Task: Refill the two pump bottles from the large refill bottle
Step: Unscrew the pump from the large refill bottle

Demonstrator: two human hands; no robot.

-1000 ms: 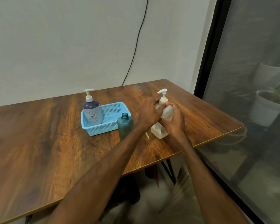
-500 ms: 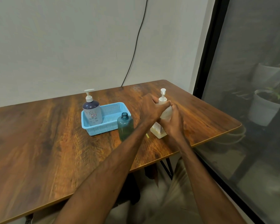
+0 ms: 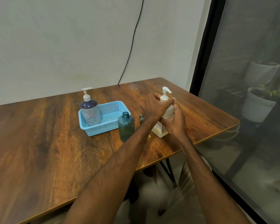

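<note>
left hand (image 3: 153,108) clasping collar of white pump bottle (image 3: 169,110), right hand (image 3: 174,125) clasping its body, on wooden table (image 3: 39,143)

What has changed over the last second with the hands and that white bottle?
The pump head of the white bottle has turned: its spout pointed left, now right, as the left hand twists its collar. The right hand still grips the body. Purple bottle, blue basket and teal bottle stayed put.
</note>
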